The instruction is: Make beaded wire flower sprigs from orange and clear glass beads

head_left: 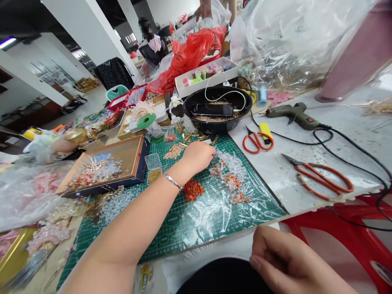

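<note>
Head view: the right hand (288,261) is resting loosely curled at the bottom right, and I cannot tell whether it holds anything. The left hand (197,157) is bunching its fingers over a green cutting mat (180,222), hiding whatever they may grasp, just beside gold tube beads (186,139). Red beads (192,190) are lying below it, and clear crystal beads (232,163) are lying to its right. Farther off, a black bowl (217,108) is sitting at upper center, with a green glue gun (294,116) lying to its right.

A craft workshop, with cutting mat (180,232) and glue gun (294,116).
</note>
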A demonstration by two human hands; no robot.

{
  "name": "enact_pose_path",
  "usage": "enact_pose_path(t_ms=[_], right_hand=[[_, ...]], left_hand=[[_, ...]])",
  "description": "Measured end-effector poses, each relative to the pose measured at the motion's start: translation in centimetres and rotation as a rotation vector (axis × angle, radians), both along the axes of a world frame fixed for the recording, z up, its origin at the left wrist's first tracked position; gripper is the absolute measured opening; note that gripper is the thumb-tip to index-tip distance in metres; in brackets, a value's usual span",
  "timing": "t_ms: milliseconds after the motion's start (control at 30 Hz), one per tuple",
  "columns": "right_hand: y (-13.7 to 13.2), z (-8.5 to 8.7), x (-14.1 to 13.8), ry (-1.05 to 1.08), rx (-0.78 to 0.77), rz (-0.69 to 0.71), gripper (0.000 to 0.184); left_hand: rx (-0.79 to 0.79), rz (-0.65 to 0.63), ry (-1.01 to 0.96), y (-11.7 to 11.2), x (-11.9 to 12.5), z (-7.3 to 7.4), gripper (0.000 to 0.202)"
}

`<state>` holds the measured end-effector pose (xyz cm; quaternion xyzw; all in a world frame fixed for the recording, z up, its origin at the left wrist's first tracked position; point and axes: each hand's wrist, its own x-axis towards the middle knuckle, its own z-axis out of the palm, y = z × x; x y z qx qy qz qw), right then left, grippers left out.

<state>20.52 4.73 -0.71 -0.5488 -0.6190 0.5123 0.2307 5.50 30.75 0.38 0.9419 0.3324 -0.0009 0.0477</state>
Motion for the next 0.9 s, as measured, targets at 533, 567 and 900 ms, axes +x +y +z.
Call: enact_pose_path(t_ms=[533, 567, 900], right_hand=[[0.9, 1.4, -0.1, 0.100, -0.060, -0.010, 0.022], [0.9, 1.5, -0.1, 0.105, -0.037, -0.003, 0.022], [1.7, 3.8, -1.1, 0.009, 0.423, -0.244, 0.024]], left_hand=[[-0.899, 0.435, -0.905, -12.5, -5.6, 6.9, 0.001], [-0.960, 0.483, -0.934, -13.6, -5.8, 6.5, 0.002], [-1.400, 0.661, -1.344, -18.5, -6.2, 3.5, 0.008]])
